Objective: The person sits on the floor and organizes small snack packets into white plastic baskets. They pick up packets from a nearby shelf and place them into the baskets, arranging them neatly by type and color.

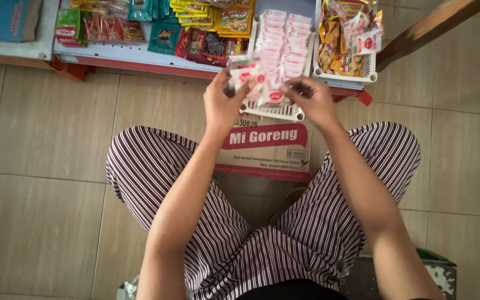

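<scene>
Two hands pinch white-and-red sachets: left hand (224, 103) grips one sachet (244, 71); right hand (311, 99) another (272, 95).

Both arms stretched forward, bare forearms converging; left hand (224, 103) and right hand (311, 100) raised, fingers pinched closed, grips side by side.

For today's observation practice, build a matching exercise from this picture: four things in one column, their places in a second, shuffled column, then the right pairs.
Things
1. small white and red sachets
2. cardboard box
3. white basket
4. blue box

Places
A. far left on the shelf
B. on the floor between the knees
C. on the shelf edge, holding rows of pink-white sachets
D. held in the fingers of both hands

Pairs: 1-D, 2-B, 3-C, 4-A
</scene>
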